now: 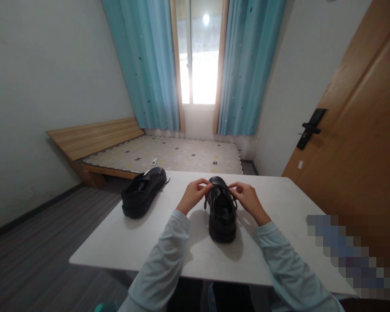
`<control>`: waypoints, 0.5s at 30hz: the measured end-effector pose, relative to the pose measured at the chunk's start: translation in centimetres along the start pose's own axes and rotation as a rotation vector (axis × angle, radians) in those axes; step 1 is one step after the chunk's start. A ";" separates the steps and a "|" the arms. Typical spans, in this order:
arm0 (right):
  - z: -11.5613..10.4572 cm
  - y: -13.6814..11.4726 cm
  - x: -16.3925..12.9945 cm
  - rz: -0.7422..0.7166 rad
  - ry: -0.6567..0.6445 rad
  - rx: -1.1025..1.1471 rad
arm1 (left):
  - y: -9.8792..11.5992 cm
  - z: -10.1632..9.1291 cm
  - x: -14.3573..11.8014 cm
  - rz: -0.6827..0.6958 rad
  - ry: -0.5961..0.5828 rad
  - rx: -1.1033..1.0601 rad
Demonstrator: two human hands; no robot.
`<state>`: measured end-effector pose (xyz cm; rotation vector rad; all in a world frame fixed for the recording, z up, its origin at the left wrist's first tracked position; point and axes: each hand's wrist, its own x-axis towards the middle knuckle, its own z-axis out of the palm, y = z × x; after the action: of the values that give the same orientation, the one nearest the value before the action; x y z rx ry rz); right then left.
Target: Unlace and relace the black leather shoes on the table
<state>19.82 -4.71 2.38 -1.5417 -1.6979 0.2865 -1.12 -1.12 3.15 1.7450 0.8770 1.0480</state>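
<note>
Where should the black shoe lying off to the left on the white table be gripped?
Likely at the heel collar of the left shoe, coming from above on the near side: its opening faces up and the heel end points toward the person, while both hands are at the other shoe.

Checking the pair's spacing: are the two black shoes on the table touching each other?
Apart. The head view shows bare white table and the left hand between the left shoe and the shoe being handled.

Daylight enters through the window, which is overexposed with glare. The room is moderately dim. Soft shadows fall toward the camera on the table. Wide-angle distortion bends the edges; a pixelated block covers the lower right.
</note>
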 end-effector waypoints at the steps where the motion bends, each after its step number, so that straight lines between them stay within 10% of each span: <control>1: 0.0 0.0 0.0 -0.009 0.003 0.001 | -0.1 0.0 0.0 -0.006 -0.018 0.008; 15: 1.9 1.1 0.4 -0.017 0.043 0.174 | -1.2 0.4 0.0 0.151 0.052 0.299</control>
<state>19.38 -3.43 0.64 -1.3956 -1.6080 0.3786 -0.93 -0.79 1.99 2.0674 0.9859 1.1079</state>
